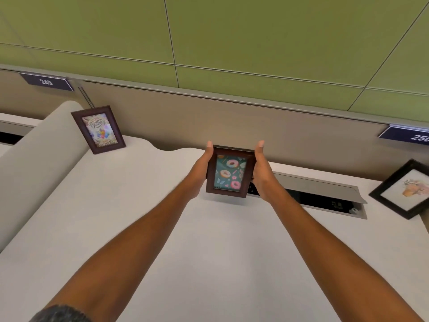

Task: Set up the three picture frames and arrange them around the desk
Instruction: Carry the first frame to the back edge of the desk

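A dark brown frame with a doughnut picture (229, 173) stands upright at the back middle of the white desk (209, 240). My left hand (201, 169) presses its left side and my right hand (262, 169) its right side, fingers flat along the edges. A second brown frame with a birthday card (98, 129) stands at the back left, leaning against the beige partition. A black frame with a flower picture (405, 189) stands at the far right, partly cut off by the image edge.
A grey cable box (325, 201) with its flap raised is sunk into the desk just right of the doughnut frame. The beige partition (232, 122) runs behind the desk, with number plates 249 (46, 82) and 250 (413, 135). A side divider (34, 159) rises at left.
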The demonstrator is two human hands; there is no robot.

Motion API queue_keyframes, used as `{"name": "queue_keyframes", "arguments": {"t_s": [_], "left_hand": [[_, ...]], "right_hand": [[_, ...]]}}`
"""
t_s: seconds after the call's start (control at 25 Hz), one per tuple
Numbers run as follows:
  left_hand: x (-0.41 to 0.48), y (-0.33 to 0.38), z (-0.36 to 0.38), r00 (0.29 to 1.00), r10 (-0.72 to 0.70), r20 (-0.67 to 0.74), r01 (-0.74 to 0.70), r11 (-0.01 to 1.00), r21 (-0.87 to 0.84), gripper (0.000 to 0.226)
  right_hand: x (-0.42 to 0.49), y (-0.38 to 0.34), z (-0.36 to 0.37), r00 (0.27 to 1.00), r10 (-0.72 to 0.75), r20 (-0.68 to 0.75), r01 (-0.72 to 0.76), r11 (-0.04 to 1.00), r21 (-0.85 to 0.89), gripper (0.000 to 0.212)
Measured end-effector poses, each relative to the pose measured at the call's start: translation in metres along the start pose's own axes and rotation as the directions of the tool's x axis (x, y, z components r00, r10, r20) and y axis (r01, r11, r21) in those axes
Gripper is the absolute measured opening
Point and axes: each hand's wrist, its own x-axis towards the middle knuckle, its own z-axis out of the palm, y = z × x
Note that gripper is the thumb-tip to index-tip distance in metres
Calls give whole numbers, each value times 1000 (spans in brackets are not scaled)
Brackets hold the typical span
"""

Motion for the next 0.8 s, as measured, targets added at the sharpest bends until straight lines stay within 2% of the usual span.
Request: {"name": "queue_keyframes", "arguments": {"t_s": [0.24,0.36,0.68,0.8], "left_hand": [[50,15,-31,997,1,-72,0,1000,9,67],[70,18,-40,993,-12,-116,17,999,40,65],[108,8,-52,991,-60,-119,65,997,36,61],[116,4,-55,991,-67,-115,73,996,47,60]], "right_hand": [[64,-18,23,1000,-6,-3,6,1000,-11,107],[88,-19,29,1000,-8,0,8,1000,-22,107],[131,-9,35,998,47,-31,-48,998,-31,93],[136,-6,37,997,63,-39,-63,998,-20,95]]}}
